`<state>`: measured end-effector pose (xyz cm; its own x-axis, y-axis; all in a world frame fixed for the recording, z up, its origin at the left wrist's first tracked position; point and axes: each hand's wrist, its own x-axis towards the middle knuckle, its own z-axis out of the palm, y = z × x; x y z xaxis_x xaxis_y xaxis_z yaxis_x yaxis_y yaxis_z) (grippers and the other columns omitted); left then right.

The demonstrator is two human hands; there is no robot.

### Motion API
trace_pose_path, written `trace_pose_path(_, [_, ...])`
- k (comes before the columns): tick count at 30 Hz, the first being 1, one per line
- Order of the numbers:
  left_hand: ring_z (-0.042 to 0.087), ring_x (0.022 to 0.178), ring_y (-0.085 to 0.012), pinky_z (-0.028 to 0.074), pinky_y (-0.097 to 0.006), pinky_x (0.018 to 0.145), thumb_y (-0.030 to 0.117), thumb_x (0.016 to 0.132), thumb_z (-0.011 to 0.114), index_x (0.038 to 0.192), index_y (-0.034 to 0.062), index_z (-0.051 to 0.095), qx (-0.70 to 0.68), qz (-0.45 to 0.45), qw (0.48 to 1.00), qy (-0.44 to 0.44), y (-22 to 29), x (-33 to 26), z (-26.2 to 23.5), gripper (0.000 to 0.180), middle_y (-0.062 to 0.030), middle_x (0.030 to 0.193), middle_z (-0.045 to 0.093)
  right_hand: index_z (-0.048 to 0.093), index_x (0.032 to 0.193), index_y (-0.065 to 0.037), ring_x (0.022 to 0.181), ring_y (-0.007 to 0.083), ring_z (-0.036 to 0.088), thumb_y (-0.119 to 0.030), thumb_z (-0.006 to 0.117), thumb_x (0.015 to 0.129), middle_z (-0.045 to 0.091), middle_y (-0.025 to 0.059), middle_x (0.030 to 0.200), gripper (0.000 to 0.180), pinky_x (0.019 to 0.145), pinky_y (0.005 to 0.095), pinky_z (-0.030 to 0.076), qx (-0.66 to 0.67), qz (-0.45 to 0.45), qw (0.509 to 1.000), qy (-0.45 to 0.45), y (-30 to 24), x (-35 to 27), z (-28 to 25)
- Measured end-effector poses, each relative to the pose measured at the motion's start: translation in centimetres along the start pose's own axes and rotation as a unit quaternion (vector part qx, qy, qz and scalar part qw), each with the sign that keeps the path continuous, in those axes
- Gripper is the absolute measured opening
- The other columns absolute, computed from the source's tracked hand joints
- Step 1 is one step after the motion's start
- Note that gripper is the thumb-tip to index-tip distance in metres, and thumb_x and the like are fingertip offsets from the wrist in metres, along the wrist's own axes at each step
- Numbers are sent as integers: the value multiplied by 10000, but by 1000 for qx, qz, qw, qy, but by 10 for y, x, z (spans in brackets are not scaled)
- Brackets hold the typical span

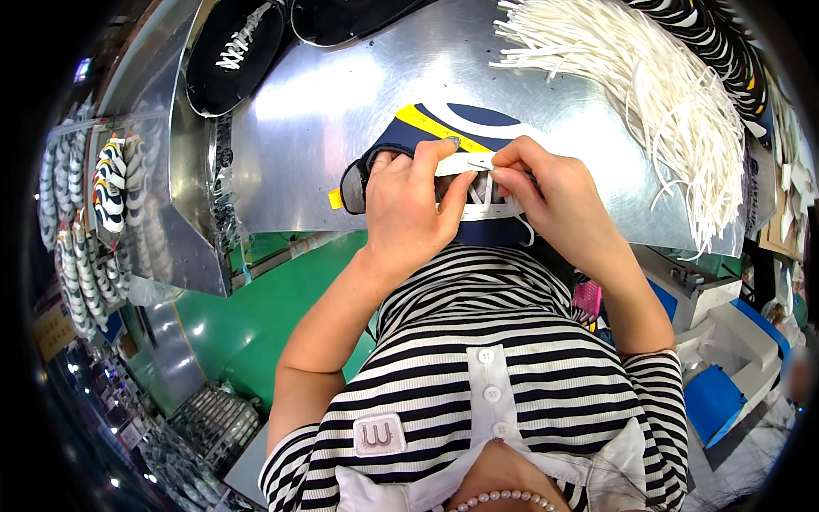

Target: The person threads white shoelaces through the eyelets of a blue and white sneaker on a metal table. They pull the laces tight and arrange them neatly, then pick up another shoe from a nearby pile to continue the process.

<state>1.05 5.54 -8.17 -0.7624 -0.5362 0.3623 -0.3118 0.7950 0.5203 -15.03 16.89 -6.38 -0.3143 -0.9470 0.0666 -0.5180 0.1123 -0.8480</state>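
A navy shoe upper (405, 133) with a yellow stripe, white trim and a grey lining lies at the table's near edge, in front of my body. My left hand (399, 203) is closed on it, thumb and index finger gripping the white eyelet strip (451, 164). At the other end of that strip, my right hand (550, 189) pinches a white shoelace (485, 189) between thumb and fingers. Part of the lace crosses the upper's opening, and a loop hangs below my right hand. The lace tip is too small to make out.
A big bundle of white laces (640, 77) spreads over the metal table (294, 175) at the right. Stacked uppers (717, 43) stand behind it. Two black trays (235, 55) sit at the far left, one holding laces. Shoe parts hang (111, 183) beyond the table's left side.
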Motion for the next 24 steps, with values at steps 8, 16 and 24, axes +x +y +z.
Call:
trace_pose_path(8, [568, 627, -262, 413, -364, 670, 129, 793, 792, 1034, 26, 596, -1, 7, 1000, 0, 2, -2, -1, 328, -86, 761, 670, 586, 937, -10, 636, 338, 643, -107, 637, 917, 651, 160, 713, 111, 578, 394, 494, -6, 25, 1000, -8, -10, -6, -12])
trace_pose_path(16, [570, 624, -267, 411, -368, 666, 133, 795, 789, 1038, 26, 601, 0, 11, 1000, 2, 1, -1, 1, 325, -99, 784, 671, 587, 916, -6, 625, 337, 632, -103, 643, 910, 647, 154, 702, 112, 576, 395, 489, 21, 21, 1000, 2, -8, -1, -6])
trace_pose_path(24, [577, 631, -271, 424, -404, 623, -4, 753, 694, 1074, 24, 593, 38, 97, 994, 34, 4, -4, -1, 338, -86, 743, 602, 595, 895, -23, 602, 329, 625, -102, 633, 915, 639, 152, 690, 90, 553, 389, 487, -153, -76, 985, -31, -6, 13, 9])
